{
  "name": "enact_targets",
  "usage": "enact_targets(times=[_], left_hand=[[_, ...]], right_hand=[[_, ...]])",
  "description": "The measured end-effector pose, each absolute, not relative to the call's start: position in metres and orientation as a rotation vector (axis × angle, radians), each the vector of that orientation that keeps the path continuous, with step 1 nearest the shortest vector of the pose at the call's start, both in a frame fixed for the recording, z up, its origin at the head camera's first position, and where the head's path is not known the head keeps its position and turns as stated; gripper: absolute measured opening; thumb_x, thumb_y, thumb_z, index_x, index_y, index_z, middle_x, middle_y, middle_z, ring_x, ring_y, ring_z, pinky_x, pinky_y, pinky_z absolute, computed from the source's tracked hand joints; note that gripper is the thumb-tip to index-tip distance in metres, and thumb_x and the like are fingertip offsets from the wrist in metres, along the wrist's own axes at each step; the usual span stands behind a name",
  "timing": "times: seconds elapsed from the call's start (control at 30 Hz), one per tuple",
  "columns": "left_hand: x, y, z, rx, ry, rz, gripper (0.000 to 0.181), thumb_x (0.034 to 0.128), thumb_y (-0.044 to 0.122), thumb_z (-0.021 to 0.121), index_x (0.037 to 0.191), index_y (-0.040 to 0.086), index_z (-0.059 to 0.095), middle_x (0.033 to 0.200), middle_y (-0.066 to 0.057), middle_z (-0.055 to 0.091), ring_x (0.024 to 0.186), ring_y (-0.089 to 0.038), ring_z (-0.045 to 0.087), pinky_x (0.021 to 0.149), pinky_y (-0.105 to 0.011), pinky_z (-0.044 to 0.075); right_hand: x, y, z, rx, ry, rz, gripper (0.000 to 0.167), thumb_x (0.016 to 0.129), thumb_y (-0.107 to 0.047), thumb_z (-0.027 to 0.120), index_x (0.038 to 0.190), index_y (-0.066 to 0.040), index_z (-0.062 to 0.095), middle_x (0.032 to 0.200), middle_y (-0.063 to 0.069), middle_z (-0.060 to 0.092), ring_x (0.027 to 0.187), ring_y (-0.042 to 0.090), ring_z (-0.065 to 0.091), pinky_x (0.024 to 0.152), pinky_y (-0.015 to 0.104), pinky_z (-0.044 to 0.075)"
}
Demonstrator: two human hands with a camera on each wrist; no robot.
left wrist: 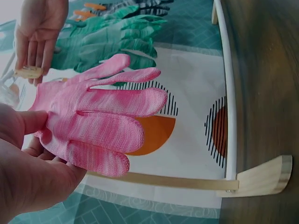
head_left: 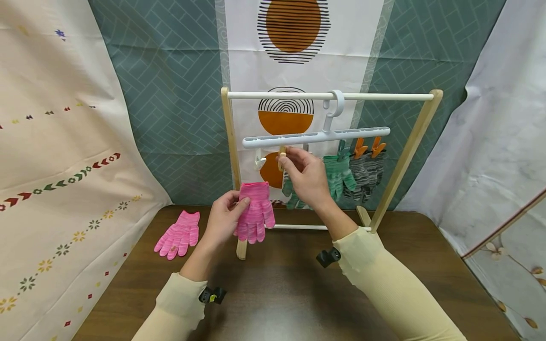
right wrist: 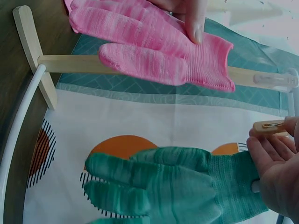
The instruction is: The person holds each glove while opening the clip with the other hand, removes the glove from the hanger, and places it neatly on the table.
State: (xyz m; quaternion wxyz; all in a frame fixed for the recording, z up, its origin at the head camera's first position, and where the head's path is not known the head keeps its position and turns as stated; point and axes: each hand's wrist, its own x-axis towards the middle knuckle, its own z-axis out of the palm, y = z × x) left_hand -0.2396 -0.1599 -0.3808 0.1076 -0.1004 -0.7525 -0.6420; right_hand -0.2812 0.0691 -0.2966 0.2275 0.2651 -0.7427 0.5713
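A pink knitted glove (head_left: 256, 213) hangs fingers down from my left hand (head_left: 223, 215), which pinches its edge between thumb and fingers. Up at the pale grey hanger (head_left: 294, 139), my right hand (head_left: 310, 177) pinches a yellowish clothespin (head_left: 282, 158) below the bar. To its left, a whitish clothespin (head_left: 259, 160) dangles from the same bar. Green gloves (head_left: 337, 173) hang just behind and beside my right hand; in the right wrist view, one green glove (right wrist: 173, 186) shows close to it. The second pink glove (head_left: 179, 235) lies flat on the table at the left.
The hanger hooks over the white rail of a wooden-legged rack (head_left: 405, 161). At its right end, orange clothespins (head_left: 377, 147) hold dark grey striped gloves (head_left: 368, 175). The brown table (head_left: 273, 293) carries the rack, with patterned cloths (head_left: 170, 94) behind and at the sides.
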Motion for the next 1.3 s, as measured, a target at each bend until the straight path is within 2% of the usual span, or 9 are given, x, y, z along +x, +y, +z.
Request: enact_targets(times=[0.37,0.57,0.77,1.03,1.3], left_hand=[[-0.238,-0.177,-0.385,-0.218,-2.215,-1.861,0.029,0.1070,0.022,0.067,0.123,-0.003,0.068,0.108,-0.020,0.071,0.086,-0.019,0.067,0.074,-0.025,0.058],[-0.236,-0.183,-0.386,-0.188,-2.187,-1.873,0.029,0.1065,0.020,0.068,0.121,-0.005,0.068,0.104,-0.018,0.070,0.083,-0.015,0.066,0.071,-0.024,0.056],[-0.235,-0.190,-0.384,-0.173,-2.165,-1.874,0.028,0.1067,0.018,0.068,0.120,-0.006,0.067,0.104,-0.017,0.071,0.084,-0.013,0.066,0.071,-0.023,0.057],[-0.233,-0.198,-0.380,-0.153,-2.180,-1.844,0.031,0.1065,0.022,0.068,0.122,-0.005,0.067,0.105,-0.016,0.070,0.086,-0.016,0.065,0.072,-0.024,0.056],[-0.232,-0.207,-0.379,-0.112,-2.207,-1.818,0.034,0.1071,0.023,0.067,0.127,-0.004,0.066,0.111,-0.017,0.070,0.090,-0.016,0.065,0.076,-0.023,0.057]], right_hand=[[-0.282,0.073,-0.299,0.727,-2.057,1.585,0.035,0.107,-0.018,0.067,0.138,-0.002,0.067,0.130,0.011,0.073,0.118,0.023,0.071,0.101,0.036,0.056],[-0.280,0.074,-0.300,0.723,-2.066,1.570,0.036,0.106,-0.020,0.069,0.138,-0.002,0.068,0.128,0.010,0.074,0.113,0.021,0.073,0.098,0.035,0.057],[-0.279,0.075,-0.299,0.744,-2.057,1.583,0.037,0.106,-0.019,0.069,0.139,-0.003,0.067,0.131,0.008,0.073,0.116,0.020,0.072,0.098,0.034,0.057],[-0.275,0.078,-0.301,0.754,-2.077,1.553,0.041,0.106,-0.021,0.070,0.143,-0.004,0.065,0.135,0.007,0.072,0.123,0.018,0.069,0.102,0.034,0.055],[-0.271,0.084,-0.304,0.796,-2.069,1.520,0.042,0.106,-0.022,0.070,0.144,-0.006,0.064,0.137,0.015,0.069,0.125,0.020,0.067,0.103,0.036,0.054]])
